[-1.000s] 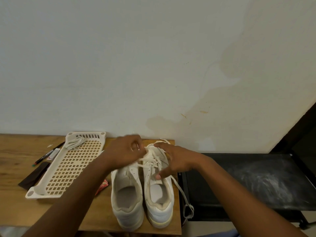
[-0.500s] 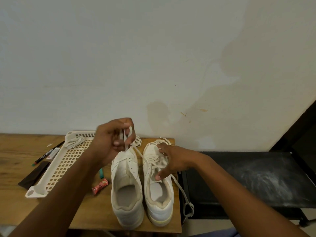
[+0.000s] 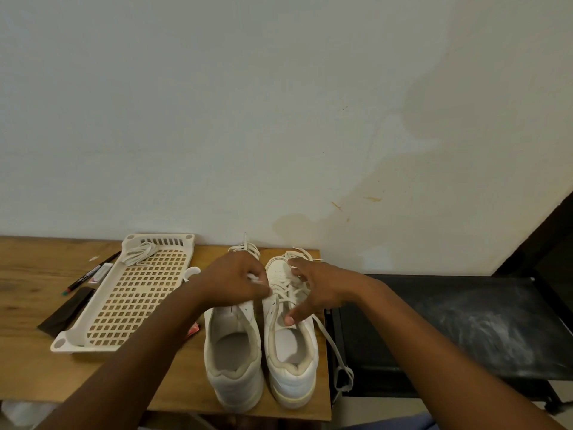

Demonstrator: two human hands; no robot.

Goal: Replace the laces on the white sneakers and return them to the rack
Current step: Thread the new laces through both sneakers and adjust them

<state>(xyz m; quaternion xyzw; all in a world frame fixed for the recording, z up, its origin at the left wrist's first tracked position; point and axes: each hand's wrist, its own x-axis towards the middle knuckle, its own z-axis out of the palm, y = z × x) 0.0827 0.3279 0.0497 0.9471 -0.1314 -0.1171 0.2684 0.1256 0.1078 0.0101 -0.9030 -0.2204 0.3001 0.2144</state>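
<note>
Two white sneakers sit side by side, heels toward the person, on a wooden table (image 3: pixel 37 361) against the wall. Left of them lies a slotted plastic tray (image 3: pixel 102 321) with a bundled lace (image 3: pixel 139 251) at its far end. The right sneaker (image 3: pixel 290 346) looks partly laced, one end trailing off the table edge; the left sneaker (image 3: pixel 231 352) shows loose lace only near its toe. The left hand (image 3: pixel 232 282) pinches a lace strand, and the right hand (image 3: pixel 319 291) rests spread on the right sneaker's lacing, gripping nothing I can make out. Lacing seems midway, and no rack is visible.
</note>
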